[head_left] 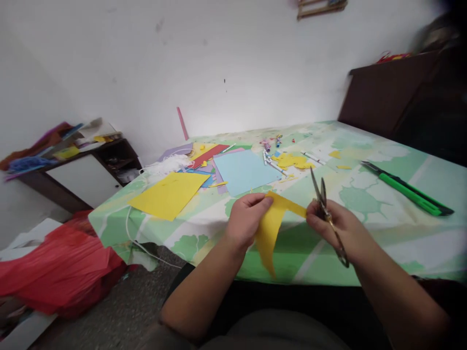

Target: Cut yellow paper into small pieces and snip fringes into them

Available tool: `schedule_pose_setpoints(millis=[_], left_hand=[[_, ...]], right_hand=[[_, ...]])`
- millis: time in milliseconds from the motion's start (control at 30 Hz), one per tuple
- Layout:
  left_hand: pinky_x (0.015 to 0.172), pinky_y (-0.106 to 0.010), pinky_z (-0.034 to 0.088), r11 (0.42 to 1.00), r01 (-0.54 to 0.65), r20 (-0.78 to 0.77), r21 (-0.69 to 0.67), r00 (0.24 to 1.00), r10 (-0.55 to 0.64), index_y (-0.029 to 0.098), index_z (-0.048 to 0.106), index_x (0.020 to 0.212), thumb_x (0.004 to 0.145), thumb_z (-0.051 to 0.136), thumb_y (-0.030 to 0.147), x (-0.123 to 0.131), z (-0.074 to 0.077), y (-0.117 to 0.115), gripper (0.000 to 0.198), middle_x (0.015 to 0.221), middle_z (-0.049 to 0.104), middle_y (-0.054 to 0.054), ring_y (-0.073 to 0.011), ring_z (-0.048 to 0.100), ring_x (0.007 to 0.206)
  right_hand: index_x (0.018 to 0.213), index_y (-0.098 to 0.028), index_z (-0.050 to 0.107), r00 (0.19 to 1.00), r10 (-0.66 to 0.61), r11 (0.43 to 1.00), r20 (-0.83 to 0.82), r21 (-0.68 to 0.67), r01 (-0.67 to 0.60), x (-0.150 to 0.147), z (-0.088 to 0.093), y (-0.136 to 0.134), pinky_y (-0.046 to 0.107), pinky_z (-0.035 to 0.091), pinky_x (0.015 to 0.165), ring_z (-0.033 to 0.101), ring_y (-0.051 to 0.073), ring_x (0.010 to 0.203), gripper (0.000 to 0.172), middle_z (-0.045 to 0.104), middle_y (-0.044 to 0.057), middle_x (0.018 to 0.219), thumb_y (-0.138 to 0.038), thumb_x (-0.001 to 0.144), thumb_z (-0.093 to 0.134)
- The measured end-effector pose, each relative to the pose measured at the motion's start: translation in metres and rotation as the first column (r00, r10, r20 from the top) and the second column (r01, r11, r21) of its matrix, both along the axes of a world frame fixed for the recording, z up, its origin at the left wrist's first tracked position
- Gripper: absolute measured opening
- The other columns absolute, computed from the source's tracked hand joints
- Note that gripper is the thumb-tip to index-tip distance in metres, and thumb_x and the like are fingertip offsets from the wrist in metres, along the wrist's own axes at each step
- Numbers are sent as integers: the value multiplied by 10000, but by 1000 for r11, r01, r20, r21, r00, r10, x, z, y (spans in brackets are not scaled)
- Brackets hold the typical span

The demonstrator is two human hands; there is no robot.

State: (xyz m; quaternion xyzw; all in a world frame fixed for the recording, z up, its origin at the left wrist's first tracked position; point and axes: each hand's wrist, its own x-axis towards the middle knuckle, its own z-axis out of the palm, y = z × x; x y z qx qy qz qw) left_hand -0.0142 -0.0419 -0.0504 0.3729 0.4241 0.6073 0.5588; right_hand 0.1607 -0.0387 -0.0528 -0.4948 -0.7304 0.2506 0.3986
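Observation:
My left hand [248,218] pinches a piece of yellow paper [270,228] between thumb and fingers near the table's front edge. The paper has a cut in it: one part hangs down to a point, and a narrow strip reaches right. At the strip's far end, my right hand [333,223] grips it with the fingertips. That same hand also holds a pair of scissors [321,192], blades pointing up and slightly parted, handles against the palm. The blades are apart from the paper.
A green box cutter [408,193] lies on the right of the patterned tablecloth [365,233]. Yellow paper [170,194], light blue sheets [244,170], white yarn [168,165], markers [313,158] and yellow scraps [294,160] lie further back. A red plastic bag [73,267] sits at the lower left.

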Motion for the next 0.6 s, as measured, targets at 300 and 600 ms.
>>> schedule_pose_setpoints(millis=[300, 600], left_hand=[[543, -211, 412, 990, -135, 124, 31, 984, 130, 154, 576, 684, 519, 723, 181, 0, -4, -9, 223, 614, 602, 19, -90, 543, 551], [550, -197, 391, 980, -179, 224, 88, 962, 156, 157, 528, 707, 538, 704, 193, -2, -4, 0, 246, 623, 566, 36, -73, 527, 562]], right_hand=[[723, -226, 512, 978, -35, 999, -205, -38, 27, -10, -21, -9, 277, 407, 574, 512, 157, 615, 254, 550, 4, 657, -477, 714, 548], [767, -199, 534, 911, 31, 968, -411, -215, -130, -28, -55, -3, 307, 433, 632, 539, 172, 661, 383, 580, 32, 713, -569, 753, 437]])
